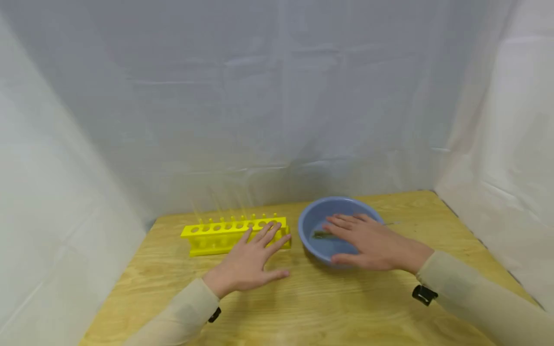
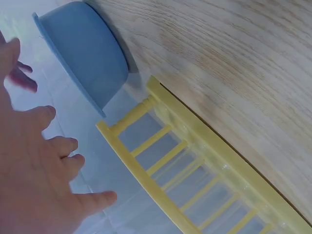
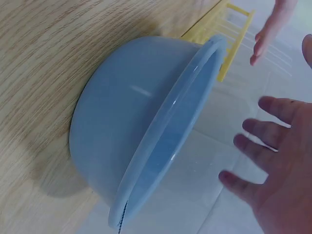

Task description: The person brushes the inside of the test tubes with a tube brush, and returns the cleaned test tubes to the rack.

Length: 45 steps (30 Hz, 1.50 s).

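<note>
My left hand (image 1: 247, 263), fingers spread, hovers in front of the right part of a yellow test tube rack (image 1: 235, 227) and holds nothing. Several clear test tubes (image 1: 218, 205) stick up from the rack's left half. Over the blue basin (image 1: 318, 207) is my right hand (image 1: 375, 244), its fingers extended and nothing in its grasp. A dark-bristled brush (image 1: 321, 234) lies in the basin, partly hidden beneath that hand, with its thin wire handle (image 1: 393, 223) reaching past the right rim. In the right wrist view the fingers (image 3: 258, 151) are apart from the basin's rim.
Basin and rack stand side by side near the back of a wooden table (image 1: 294, 312). Behind the table hangs a grey-white sheet (image 1: 277, 105), with pale sheeting (image 1: 519, 158) along both sides. Several upright pegs (image 1: 253, 217) line the rack's rear.
</note>
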{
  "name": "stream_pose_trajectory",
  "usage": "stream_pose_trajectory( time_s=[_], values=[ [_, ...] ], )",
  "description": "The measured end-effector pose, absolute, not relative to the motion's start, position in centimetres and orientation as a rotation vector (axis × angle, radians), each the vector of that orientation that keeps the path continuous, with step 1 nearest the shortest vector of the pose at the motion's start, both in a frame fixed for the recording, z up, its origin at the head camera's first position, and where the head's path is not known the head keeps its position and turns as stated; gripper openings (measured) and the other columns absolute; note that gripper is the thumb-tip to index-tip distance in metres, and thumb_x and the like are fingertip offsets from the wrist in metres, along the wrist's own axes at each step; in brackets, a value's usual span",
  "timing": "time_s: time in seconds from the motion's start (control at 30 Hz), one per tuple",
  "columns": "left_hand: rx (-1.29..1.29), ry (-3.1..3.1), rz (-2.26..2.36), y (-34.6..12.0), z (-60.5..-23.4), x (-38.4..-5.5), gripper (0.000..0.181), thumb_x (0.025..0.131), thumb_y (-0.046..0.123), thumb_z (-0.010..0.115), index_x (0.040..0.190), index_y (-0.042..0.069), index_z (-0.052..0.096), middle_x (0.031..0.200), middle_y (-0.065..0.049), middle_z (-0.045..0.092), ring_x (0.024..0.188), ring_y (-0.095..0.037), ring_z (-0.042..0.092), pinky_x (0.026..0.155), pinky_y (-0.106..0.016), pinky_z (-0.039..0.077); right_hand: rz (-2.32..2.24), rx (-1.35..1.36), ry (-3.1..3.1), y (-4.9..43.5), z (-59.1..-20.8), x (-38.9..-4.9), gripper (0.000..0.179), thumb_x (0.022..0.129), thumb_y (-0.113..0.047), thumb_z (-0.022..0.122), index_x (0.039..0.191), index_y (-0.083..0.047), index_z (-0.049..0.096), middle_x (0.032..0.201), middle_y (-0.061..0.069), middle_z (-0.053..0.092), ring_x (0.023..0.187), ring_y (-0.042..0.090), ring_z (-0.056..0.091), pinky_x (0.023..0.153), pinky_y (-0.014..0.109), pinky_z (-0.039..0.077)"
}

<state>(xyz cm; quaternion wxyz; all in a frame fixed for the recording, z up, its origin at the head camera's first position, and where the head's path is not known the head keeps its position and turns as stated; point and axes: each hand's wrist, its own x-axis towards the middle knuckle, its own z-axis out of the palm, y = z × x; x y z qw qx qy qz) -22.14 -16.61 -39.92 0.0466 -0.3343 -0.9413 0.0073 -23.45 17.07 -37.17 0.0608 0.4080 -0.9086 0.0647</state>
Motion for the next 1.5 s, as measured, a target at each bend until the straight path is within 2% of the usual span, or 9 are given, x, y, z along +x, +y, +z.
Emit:
stream_pose_trajectory(
  time_s=[0.13, 0.23, 0.3, 0.5, 0.6, 0.87, 1.07, 1.27, 1.5],
  values=[
    [-1.021, -2.773, -0.08, -16.9, -39.7, -22.3, 0.071, 0.097, 0.063, 0.052, 0.155, 0.022, 0.042, 0.16, -0.009, 0.04, 0.149, -0.029, 0.035, 0.114, -0.058, 0.035, 0.192, 1.281, -2.645, 17.3, -37.2, -23.7, 0.063, 0.1, -0.063, 0.046, 0.145, -0.021, 0.055, 0.147, 0.001, 0.056, 0.135, 0.028, 0.052, 0.113, 0.055, 0.037],
    [-1.013, -2.639, -0.181, -17.2, -39.6, -22.4, 0.051, 0.097, 0.045, 0.064, 0.137, 0.013, 0.062, 0.138, -0.008, 0.063, 0.13, -0.026, 0.058, 0.106, -0.049, 0.048, 0.191, 1.31, -2.537, 17.4, -37.1, -23.9, 0.049, 0.101, -0.055, 0.053, 0.131, -0.019, 0.067, 0.129, -0.002, 0.068, 0.12, 0.023, 0.061, 0.104, 0.051, 0.045],
    [-0.99, -2.549, -0.238, -17.4, -39.5, -22.5, 0.036, 0.094, 0.033, 0.07, 0.123, 0.012, 0.07, 0.122, -0.005, 0.071, 0.114, -0.023, 0.067, 0.1, -0.045, 0.053, 0.194, 1.32, -2.475, 17.6, -37.1, -24.0, 0.04, 0.1, -0.049, 0.058, 0.123, -0.019, 0.071, 0.12, -0.004, 0.071, 0.112, 0.019, 0.063, 0.099, 0.048, 0.048],
    [-0.841, -2.361, -0.397, -18.6, -39.1, -22.5, 0.013, 0.09, 0.016, 0.07, 0.103, 0.014, 0.075, 0.093, 0.002, 0.073, 0.083, -0.013, 0.067, 0.07, -0.033, 0.058, 0.198, 1.323, -2.395, 18.4, -36.9, -23.9, 0.029, 0.097, -0.042, 0.065, 0.114, -0.02, 0.074, 0.11, -0.006, 0.073, 0.103, 0.015, 0.064, 0.091, 0.044, 0.053],
    [-0.747, -2.282, -0.461, -19.6, -38.9, -22.6, 0.012, 0.09, 0.013, 0.068, 0.099, 0.013, 0.075, 0.088, 0.001, 0.071, 0.078, -0.014, 0.065, 0.067, -0.032, 0.057, 0.212, 1.328, -2.384, 18.7, -36.7, -23.8, 0.026, 0.098, -0.04, 0.065, 0.11, -0.019, 0.074, 0.108, -0.006, 0.073, 0.101, 0.015, 0.065, 0.089, 0.042, 0.053],
    [-0.518, -2.107, -0.714, -22.4, -38.6, -23.9, 0.021, 0.086, 0.0, 0.065, 0.107, 0.002, 0.068, 0.089, -0.008, 0.064, 0.082, -0.023, 0.059, 0.071, -0.034, 0.05, 0.229, 1.297, -2.395, 19.7, -36.4, -23.3, 0.022, 0.097, -0.038, 0.067, 0.107, -0.021, 0.075, 0.107, -0.007, 0.073, 0.101, 0.011, 0.064, 0.087, 0.038, 0.055],
    [-0.317, -2.081, -0.932, -24.3, -38.6, -24.8, 0.036, 0.088, -0.002, 0.061, 0.124, -0.003, 0.056, 0.108, -0.018, 0.057, 0.1, -0.03, 0.05, 0.084, -0.037, 0.038, 0.238, 1.3, -2.401, 20.2, -36.8, -23.2, 0.019, 0.098, -0.036, 0.066, 0.107, -0.021, 0.075, 0.106, -0.008, 0.072, 0.098, 0.01, 0.064, 0.083, 0.037, 0.055],
    [-0.086, -2.101, -1.112, -25.8, -38.8, -26.0, 0.056, 0.091, 0.003, 0.06, 0.143, 0.003, 0.038, 0.13, -0.019, 0.041, 0.117, -0.03, 0.04, 0.095, -0.046, 0.033, 0.257, 1.322, -2.377, 20.3, -37.2, -23.1, 0.017, 0.098, -0.034, 0.067, 0.105, -0.021, 0.075, 0.104, -0.009, 0.072, 0.095, 0.01, 0.063, 0.081, 0.037, 0.055],
    [0.072, -2.207, -1.256, -26.9, -38.6, -27.3, 0.063, 0.097, 0.013, 0.056, 0.153, 0.007, 0.028, 0.142, -0.019, 0.038, 0.13, -0.031, 0.039, 0.109, -0.05, 0.035, 0.257, 1.309, -2.381, 20.5, -37.4, -22.9, 0.014, 0.096, -0.032, 0.069, 0.104, -0.022, 0.074, 0.102, -0.01, 0.072, 0.095, 0.008, 0.063, 0.082, 0.037, 0.055]
  ],
)
